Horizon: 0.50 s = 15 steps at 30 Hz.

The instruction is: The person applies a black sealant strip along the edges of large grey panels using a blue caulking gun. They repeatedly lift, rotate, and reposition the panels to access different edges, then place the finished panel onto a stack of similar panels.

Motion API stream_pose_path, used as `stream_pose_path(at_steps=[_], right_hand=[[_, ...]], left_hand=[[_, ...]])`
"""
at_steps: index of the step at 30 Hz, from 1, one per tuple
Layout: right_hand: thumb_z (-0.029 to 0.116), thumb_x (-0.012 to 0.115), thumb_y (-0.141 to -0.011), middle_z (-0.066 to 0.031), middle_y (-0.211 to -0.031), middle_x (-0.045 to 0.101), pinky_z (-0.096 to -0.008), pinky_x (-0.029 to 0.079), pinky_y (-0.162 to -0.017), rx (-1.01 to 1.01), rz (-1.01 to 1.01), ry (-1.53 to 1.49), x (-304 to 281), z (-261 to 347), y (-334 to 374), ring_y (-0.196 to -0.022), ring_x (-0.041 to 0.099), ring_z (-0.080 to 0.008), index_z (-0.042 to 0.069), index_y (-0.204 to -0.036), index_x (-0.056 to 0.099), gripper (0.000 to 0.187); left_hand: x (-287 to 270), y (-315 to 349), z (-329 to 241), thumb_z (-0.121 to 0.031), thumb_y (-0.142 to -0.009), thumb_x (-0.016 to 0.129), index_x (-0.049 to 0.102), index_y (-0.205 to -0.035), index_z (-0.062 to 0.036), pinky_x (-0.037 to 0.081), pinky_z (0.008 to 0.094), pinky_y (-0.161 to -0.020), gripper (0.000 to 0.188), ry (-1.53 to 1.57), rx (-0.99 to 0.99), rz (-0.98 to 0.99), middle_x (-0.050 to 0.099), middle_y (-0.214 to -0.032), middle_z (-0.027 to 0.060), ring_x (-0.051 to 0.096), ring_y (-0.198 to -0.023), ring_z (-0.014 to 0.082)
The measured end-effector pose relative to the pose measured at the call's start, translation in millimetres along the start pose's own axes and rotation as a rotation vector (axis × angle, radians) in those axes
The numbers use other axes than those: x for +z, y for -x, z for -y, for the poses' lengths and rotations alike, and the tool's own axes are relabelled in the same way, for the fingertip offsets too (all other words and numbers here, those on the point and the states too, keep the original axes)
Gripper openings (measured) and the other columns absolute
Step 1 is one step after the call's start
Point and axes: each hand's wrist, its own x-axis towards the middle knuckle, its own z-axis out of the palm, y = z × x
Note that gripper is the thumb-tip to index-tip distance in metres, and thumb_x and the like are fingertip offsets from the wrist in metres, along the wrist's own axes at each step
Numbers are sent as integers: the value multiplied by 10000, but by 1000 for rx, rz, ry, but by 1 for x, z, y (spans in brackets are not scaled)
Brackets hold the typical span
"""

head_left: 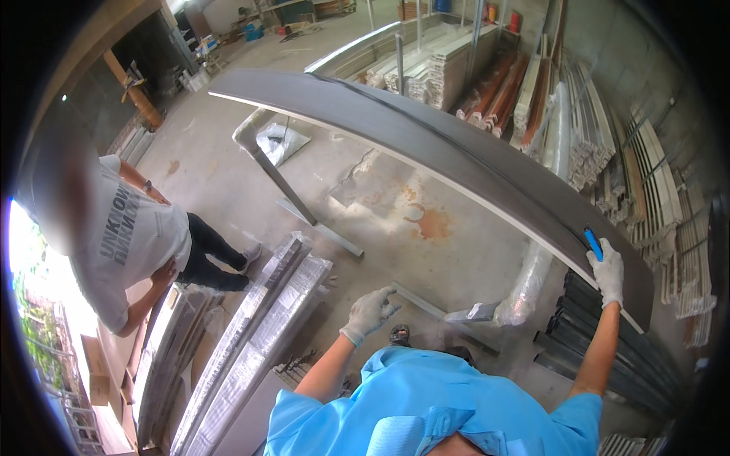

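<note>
Right grip [607, 273]: closed around blue tool [593, 245], nearer | tool over grey panel [422, 144], by its near edge toward right end | panel's long axis: away, leftward | left grip [369, 313]: empty, fingers apart

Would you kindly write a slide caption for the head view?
Gloved right hand holding a blue tool at a long grey board, left hand empty, another person standing nearby.

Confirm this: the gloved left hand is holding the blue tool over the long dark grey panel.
Not right on one point: it is the gloved right hand, not the left hand. The head view shows it holding the blue tool over the long dark grey panel.
</note>
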Motion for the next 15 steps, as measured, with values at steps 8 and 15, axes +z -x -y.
stream_pose_path(at_steps=[8,15], right_hand=[[284,695,-920,-195,-925,699,-531,502,-731,-110,-274,16,-29,-61,4,-894,660,-447,110,-1128,637,277],[131,757,-810,-104,-1040,694,-470,541,-750,-244,-316,176,-41,-137,-20,-945,682,-360,174,-1184,647,392]], left_hand=[[39,-3,-60,-374,-900,740,636,-1337,-115,551,427,-819,518,9,35,-52,735,-990,166,717,-899,320],[74,-43,-221,-200,-898,753,619,-1331,-41,509,420,-925,481,14,437,-464,681,-1172,162,657,-1055,338]])
